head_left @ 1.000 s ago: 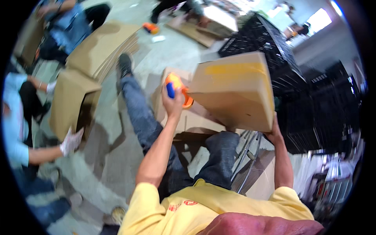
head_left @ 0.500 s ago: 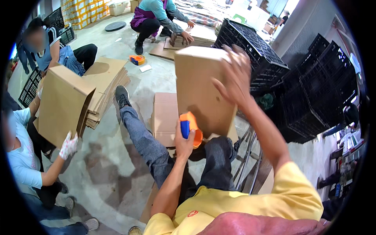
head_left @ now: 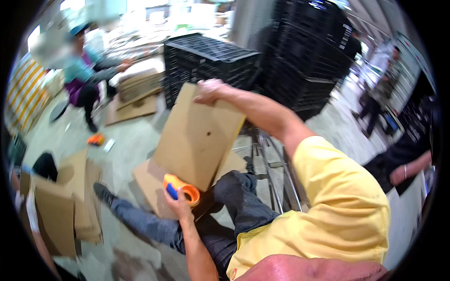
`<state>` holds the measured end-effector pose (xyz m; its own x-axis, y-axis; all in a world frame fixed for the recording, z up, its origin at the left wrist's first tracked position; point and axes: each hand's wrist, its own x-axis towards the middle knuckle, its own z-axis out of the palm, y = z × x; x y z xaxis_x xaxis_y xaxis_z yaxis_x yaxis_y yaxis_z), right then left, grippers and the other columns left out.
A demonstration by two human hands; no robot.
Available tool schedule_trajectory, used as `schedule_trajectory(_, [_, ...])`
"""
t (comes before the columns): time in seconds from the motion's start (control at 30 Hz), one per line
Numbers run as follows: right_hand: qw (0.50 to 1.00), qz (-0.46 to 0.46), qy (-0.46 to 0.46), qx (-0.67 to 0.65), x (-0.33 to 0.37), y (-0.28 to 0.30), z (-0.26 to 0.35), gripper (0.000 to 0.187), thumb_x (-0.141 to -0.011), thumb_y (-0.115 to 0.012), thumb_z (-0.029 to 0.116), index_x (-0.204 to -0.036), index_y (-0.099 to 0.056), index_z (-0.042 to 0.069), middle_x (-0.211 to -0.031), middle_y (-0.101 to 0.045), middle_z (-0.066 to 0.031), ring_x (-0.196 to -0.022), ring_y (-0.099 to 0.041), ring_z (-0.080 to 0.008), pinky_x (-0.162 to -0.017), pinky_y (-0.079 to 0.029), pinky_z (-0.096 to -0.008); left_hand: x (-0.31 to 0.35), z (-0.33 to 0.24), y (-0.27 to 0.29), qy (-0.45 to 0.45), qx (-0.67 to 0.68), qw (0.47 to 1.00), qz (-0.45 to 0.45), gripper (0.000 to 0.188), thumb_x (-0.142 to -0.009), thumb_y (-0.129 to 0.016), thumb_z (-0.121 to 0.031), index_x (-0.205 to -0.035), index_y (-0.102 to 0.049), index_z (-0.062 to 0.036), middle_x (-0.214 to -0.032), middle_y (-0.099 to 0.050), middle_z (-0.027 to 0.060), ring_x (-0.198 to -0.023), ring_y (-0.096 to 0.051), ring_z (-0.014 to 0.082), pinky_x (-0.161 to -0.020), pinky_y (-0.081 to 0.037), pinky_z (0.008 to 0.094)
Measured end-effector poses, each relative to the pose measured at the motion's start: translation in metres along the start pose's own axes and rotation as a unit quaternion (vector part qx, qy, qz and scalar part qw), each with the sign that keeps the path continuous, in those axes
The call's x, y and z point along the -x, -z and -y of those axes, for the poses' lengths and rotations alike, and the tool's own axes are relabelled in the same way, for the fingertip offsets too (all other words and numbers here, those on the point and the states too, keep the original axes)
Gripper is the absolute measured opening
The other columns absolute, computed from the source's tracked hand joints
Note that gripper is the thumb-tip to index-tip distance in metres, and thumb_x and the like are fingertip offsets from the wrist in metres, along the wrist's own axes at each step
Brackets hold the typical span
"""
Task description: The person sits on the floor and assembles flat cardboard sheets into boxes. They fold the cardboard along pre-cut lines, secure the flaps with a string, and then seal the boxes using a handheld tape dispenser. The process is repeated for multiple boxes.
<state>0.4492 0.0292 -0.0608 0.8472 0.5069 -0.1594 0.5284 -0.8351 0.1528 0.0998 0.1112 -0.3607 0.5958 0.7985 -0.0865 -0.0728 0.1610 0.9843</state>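
Observation:
A brown cardboard carton (head_left: 201,136) stands tilted between my legs, with a small dark hole in its broad face. My right hand (head_left: 211,91) is closed over the carton's top edge, arm stretched out; part of its grip is hidden. Lower down, my left hand (head_left: 179,206) is wrapped round an orange and blue tape dispenser (head_left: 191,192), close to the carton's lower left corner. Whether the dispenser touches the carton I cannot tell. More brown cardboard (head_left: 149,180) lies beneath and to the left of the carton.
Black plastic crates (head_left: 211,51) stand beyond the carton, with a taller crate stack (head_left: 304,56) to the right. Metal legs (head_left: 276,173) rise beside my right knee. Stacked flat cardboard (head_left: 86,201) is at left, near another orange dispenser (head_left: 96,139). Co-workers are around.
My view has swung right. My right hand has gone from the carton's upper side to its top edge, and the carton leans more. The tape dispenser stays in my left hand.

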Motion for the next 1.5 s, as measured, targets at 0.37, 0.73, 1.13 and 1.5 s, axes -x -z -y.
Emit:
schedule_trajectory(0.37, [0.948, 0.186, -0.04, -0.257, 0.009, -0.08, -0.123, 0.081, -0.083, -0.08, 0.062, -0.148, -0.058, 0.018, -0.13, -0.067, -0.008, -0.118, -0.066, -0.0249, -0.097, -0.055, -0.0441, 0.011, 0.0, 0.005, -0.019, -0.108, 0.993, 0.043, 0.069, -0.096, -0.074, -0.018, -0.153, -0.043, 0.0065, -0.147, -0.054, 0.0213, -0.133, -0.055, 0.0318, -0.114, -0.044, 0.0418])
schedule_trajectory(0.73, [0.973, 0.005, 0.23, 0.011, -0.062, -0.139, -0.044, 0.127, -0.073, -0.089, 0.052, -0.167, -0.02, 0.005, -0.171, -0.029, -0.0213, -0.159, -0.022, -0.042, -0.129, -0.018, -0.0545, 0.016, -0.023, -0.009, -0.016, -0.206, 0.978, 0.031, 0.07, -0.092, -0.074, -0.027, -0.151, -0.045, -0.0018, -0.131, -0.065, 0.0272, -0.123, -0.063, 0.0446, -0.104, -0.05, 0.0504])
schedule_trajectory(1.13, [0.956, 0.106, 0.271, 0.033, 0.008, -0.042, -0.014, 0.075, -0.07, -0.089, 0.06, -0.111, -0.068, 0.0, -0.111, -0.071, -0.0185, -0.11, -0.066, -0.037, -0.091, -0.052, -0.0477, -0.012, -0.009, -0.005, -0.031, -0.129, 0.991, -0.015, 0.073, -0.096, -0.073, -0.027, -0.152, -0.043, 0.0076, -0.146, -0.057, 0.0266, -0.136, -0.057, 0.0363, -0.115, -0.044, 0.0435])
schedule_trajectory(1.5, [0.792, -0.557, 0.156, 0.196, 0.392, 0.03, -0.255, 0.029, -0.066, -0.078, 0.01, -0.086, -0.059, 0.007, -0.095, -0.064, -0.0123, -0.094, -0.064, -0.0336, -0.081, -0.05, -0.0473, -0.015, -0.026, -0.035, -0.03, -0.092, 0.993, 0.068, 0.062, -0.099, -0.07, -0.019, -0.15, -0.046, 0.0076, -0.139, -0.061, 0.0201, -0.126, -0.061, 0.0276, -0.107, -0.05, 0.038])
